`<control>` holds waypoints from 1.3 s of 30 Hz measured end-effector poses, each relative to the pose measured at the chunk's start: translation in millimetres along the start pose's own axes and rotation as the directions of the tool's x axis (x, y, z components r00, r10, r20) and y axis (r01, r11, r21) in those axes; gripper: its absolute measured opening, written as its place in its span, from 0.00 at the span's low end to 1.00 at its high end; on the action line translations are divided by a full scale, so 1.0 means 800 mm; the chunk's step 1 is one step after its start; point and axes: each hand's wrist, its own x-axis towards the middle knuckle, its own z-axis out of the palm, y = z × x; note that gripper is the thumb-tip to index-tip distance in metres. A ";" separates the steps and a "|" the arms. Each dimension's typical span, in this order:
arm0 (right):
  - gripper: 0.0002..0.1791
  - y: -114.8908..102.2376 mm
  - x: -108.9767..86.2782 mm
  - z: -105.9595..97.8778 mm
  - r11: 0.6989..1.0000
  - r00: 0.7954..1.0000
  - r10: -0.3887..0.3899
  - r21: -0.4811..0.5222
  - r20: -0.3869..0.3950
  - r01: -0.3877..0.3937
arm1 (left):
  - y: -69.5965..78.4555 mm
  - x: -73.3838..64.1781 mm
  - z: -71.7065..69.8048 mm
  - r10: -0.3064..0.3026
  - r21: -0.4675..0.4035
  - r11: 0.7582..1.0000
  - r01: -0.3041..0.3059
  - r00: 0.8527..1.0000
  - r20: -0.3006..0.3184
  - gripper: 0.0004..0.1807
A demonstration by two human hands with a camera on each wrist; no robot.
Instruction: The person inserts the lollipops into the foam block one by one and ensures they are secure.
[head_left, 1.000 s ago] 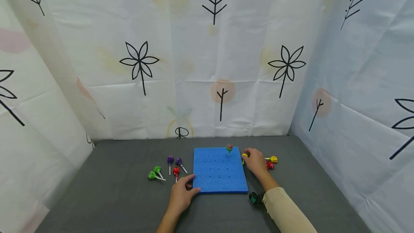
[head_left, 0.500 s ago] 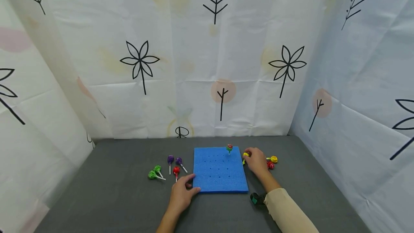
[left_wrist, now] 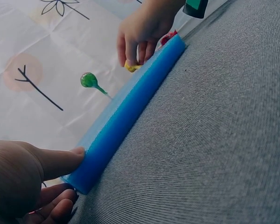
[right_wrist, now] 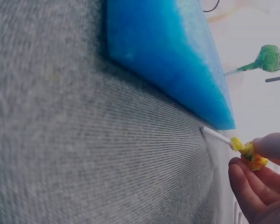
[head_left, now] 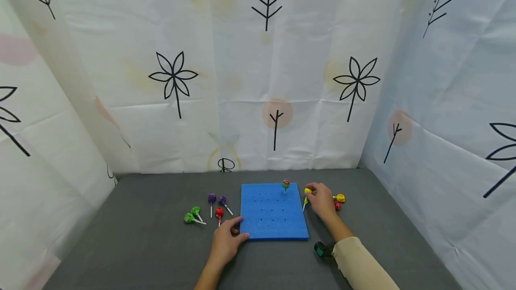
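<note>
My right hand [head_left: 320, 200] pinches a yellow-wrapped lollipop [head_left: 308, 190] by its head, just off the right side of a blue foam board [head_left: 274, 229]. In the right wrist view, the white stick [right_wrist: 215, 134] points toward the board, its tip close over the table. Small holes in rows mark the board's top. One green-and-red lollipop [head_left: 285, 185] stands upright near its back right corner. My left hand [head_left: 225, 240] holds the board at its front left, thumb over the corner and index finger at the left side.
Left of the board lie two purple lollipops [head_left: 212, 198], a red lollipop [head_left: 219, 212] and two green lollipops [head_left: 189, 218]. Another yellow lollipop [head_left: 340, 198] and a red lollipop [head_left: 337, 206] lie beyond my right hand. A dark wrist device [head_left: 322, 249] sits by the right sleeve.
My right hand has drawn slightly right and lifted the yellow lollipop, whose white stick now shows beside the board. The left hand and the board have stayed in place.
</note>
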 end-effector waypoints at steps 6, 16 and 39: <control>0.12 0.004 -0.001 -0.001 0.998 1.000 0.007 0.066 -0.026 -0.005 | 0.001 -0.001 0.000 0.007 -0.003 1.000 -0.007 1.000 -0.005 0.27; 0.11 0.001 -0.005 -0.004 0.989 0.998 0.052 0.143 -0.046 -0.044 | 0.000 -0.002 -0.001 -0.002 -0.001 1.000 0.002 1.000 -0.005 0.27; 0.12 -0.018 -0.025 -0.020 0.970 0.984 0.066 0.243 -0.166 -0.024 | -0.001 -0.001 0.000 0.021 -0.015 1.000 -0.021 1.000 -0.010 0.27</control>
